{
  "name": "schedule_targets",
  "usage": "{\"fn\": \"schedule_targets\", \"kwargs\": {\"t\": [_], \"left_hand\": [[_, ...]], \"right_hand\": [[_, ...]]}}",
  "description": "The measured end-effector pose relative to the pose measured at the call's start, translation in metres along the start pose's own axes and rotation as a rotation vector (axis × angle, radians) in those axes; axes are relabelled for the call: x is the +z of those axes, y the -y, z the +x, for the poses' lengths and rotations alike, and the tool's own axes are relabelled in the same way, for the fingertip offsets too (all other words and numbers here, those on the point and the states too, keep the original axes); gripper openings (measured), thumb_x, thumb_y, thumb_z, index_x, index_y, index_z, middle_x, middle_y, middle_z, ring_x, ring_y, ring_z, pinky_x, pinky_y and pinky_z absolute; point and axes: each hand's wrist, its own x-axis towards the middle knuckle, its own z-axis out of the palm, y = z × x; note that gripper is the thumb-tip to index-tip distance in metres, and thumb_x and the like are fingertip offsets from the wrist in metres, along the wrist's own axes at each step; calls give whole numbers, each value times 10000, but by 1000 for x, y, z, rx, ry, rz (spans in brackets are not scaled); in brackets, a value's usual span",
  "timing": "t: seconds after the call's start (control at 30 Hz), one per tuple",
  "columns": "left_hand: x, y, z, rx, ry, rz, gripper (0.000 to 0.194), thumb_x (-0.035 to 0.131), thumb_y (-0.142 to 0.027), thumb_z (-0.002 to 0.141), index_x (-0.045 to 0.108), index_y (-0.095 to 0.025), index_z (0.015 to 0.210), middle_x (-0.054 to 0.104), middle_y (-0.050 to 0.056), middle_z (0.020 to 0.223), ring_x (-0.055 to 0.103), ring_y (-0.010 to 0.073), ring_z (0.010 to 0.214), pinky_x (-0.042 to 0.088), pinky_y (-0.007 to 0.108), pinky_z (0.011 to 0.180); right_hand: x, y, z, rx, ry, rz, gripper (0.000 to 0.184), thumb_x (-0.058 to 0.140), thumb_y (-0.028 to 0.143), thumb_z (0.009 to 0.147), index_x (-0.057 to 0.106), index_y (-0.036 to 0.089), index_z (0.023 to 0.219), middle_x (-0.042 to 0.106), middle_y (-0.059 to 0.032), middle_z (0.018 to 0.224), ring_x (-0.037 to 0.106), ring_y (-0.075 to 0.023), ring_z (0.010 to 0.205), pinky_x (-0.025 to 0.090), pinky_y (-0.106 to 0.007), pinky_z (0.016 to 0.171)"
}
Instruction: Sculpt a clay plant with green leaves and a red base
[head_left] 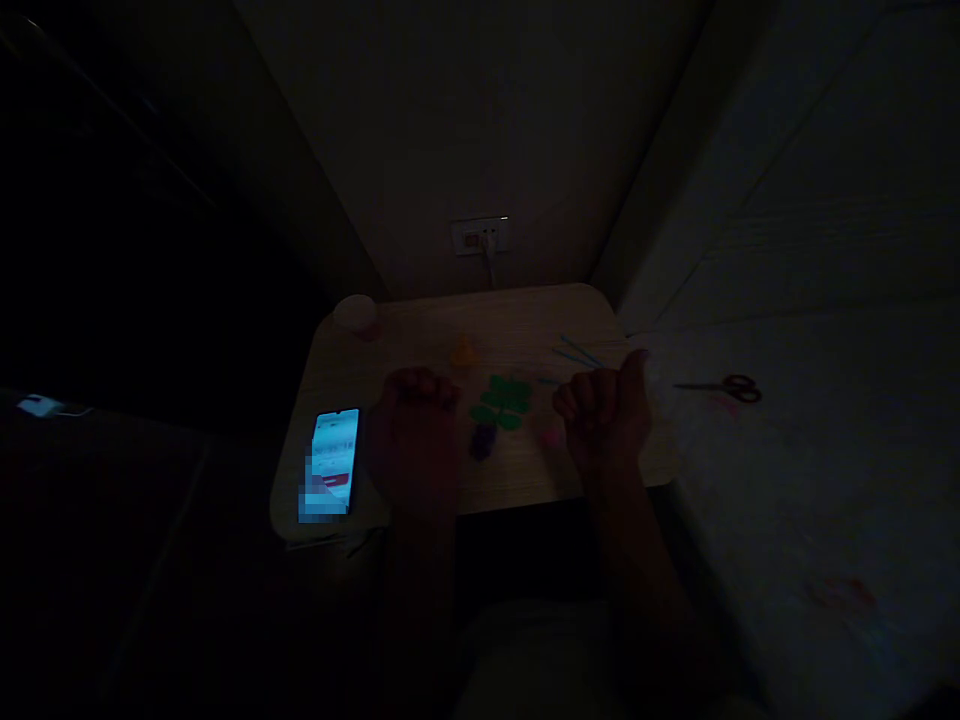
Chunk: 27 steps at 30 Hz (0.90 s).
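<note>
The light is very dim. My left hand (420, 420) hovers over the table with its fingers curled in; nothing shows in them. My right hand (604, 415) is palm up, fingers folded and thumb sticking out, with nothing visible in it. Between the hands lie green leaf-shaped pieces (510, 392). A dark purple cluster (483, 441) is just below them, near my left hand. A small pink piece (553, 437) lies beside my right hand. Behind it are thin blue sticks (581, 352). Farther back sits an orange piece (465, 352), its kind unclear.
A lit phone (334, 455) lies at the left of the wooden table (517, 310). At the back left corner stands a pale cup (355, 313). Scissors (731, 387) lie on the pale surface at right. A wall socket (480, 237) holds a plug and cable.
</note>
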Motion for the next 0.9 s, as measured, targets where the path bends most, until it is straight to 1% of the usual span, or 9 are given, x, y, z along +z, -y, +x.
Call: {"fn": "schedule_targets", "kwargs": {"t": [0.17,0.23,0.3,0.33,0.4,0.5,0.63,0.77,0.9], "left_hand": [[-8,5,3,223,100,167,255,776,-439,860,663,-216,804,555,14,806,546,161,758,493,315,734],[-11,11,3,297,182,248,247,776,-438,884,669,-224,821,568,9,808,550,158,757,493,309,732],[-14,15,3,352,257,401,226,759,-454,910,681,-243,891,595,6,835,569,164,764,499,313,727],[-16,17,2,366,292,490,218,774,-447,902,690,-252,949,619,8,869,590,173,788,507,320,740],[-18,19,1,392,370,689,291,821,-393,863,697,-262,1091,675,25,995,642,202,905,530,353,825],[-19,20,-2,423,524,900,481,822,-317,855,662,-254,1304,681,84,1279,641,262,1176,514,439,1036],[-20,20,-2,332,621,862,527,749,-363,940,617,-282,1443,654,106,1443,608,287,1337,469,471,1156],[-23,16,-1,156,604,749,400,780,-434,923,762,-287,1295,747,108,1332,682,289,1259,509,444,1123],[-25,12,0,123,556,665,298,867,-431,838,851,-263,1084,804,115,1213,734,298,1164,566,434,1046]], "right_hand": [[3,-4,1,126,127,-46,775,534,784,967,376,248,430,240,61,391,252,-104,373,285,-268,407],[5,-8,0,187,193,-73,665,605,756,942,533,239,531,393,42,476,378,-119,442,359,-265,449],[5,-11,-3,238,233,-81,437,770,642,873,679,236,742,603,10,685,545,-142,603,479,-271,570],[5,-13,-4,259,242,-83,342,842,562,831,715,246,865,674,0,816,606,-156,705,526,-282,655],[5,-14,-7,289,250,-105,349,905,426,786,724,279,1045,732,-3,995,663,-175,854,563,-307,800],[6,-14,-11,296,278,-185,321,877,401,836,735,276,1095,766,-10,1020,693,-174,882,568,-305,841],[5,-11,-12,279,389,-309,294,829,482,884,772,255,1061,803,-31,980,724,-189,854,601,-318,806],[3,-6,-14,209,478,-403,251,807,499,901,808,287,1034,815,-25,998,747,-204,893,623,-336,828],[2,-6,-15,194,554,-439,239,770,455,934,818,274,1081,813,-28,983,749,-203,862,627,-335,804]]}}
